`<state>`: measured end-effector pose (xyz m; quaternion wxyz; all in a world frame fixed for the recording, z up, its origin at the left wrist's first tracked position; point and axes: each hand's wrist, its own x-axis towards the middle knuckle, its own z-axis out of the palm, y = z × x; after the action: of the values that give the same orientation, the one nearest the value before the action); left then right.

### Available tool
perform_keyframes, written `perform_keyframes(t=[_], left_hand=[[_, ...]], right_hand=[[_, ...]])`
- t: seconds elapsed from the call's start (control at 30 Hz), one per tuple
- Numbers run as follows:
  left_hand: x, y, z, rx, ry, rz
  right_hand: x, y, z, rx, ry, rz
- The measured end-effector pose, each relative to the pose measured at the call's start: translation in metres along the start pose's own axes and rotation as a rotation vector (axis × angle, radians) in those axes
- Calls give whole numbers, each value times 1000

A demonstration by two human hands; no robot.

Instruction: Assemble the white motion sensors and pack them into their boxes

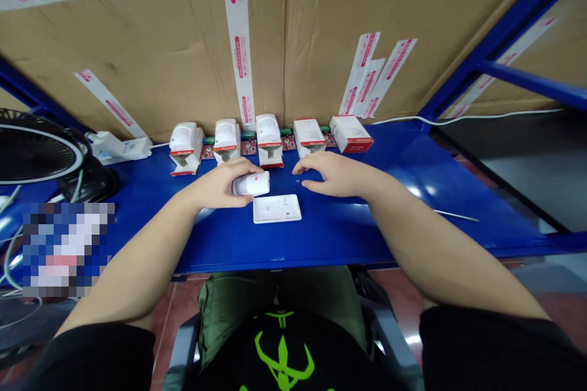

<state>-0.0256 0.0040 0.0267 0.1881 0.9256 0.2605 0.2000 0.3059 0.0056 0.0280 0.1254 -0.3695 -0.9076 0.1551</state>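
My left hand is closed around a white motion sensor housing, just above the blue tabletop. A white rectangular back cover lies flat in front of it, its inner side up. My right hand hovers over the table with thumb and fingers apart, holding nothing that I can see. Beneath its fingertips are tiny bits, perhaps screws, too small to make out. Behind the hands, more white motion sensors rest on small open cartons.
Two cartons without sensors on top stand at the right of the row, with red circuit boards between boxes. A thin metal rod lies at right. A black fan stands at left. Cardboard walls the back.
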Motion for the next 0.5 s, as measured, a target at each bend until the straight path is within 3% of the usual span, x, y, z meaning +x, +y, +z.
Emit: perform_keyframes(t=[0.17,0.5], left_hand=[[2,1,4,16,5,10],[-2,-4,-4,26,87,-41]], right_hand=[[3,8,15,-85,30,3],[26,-3,27,-269,-123,57]])
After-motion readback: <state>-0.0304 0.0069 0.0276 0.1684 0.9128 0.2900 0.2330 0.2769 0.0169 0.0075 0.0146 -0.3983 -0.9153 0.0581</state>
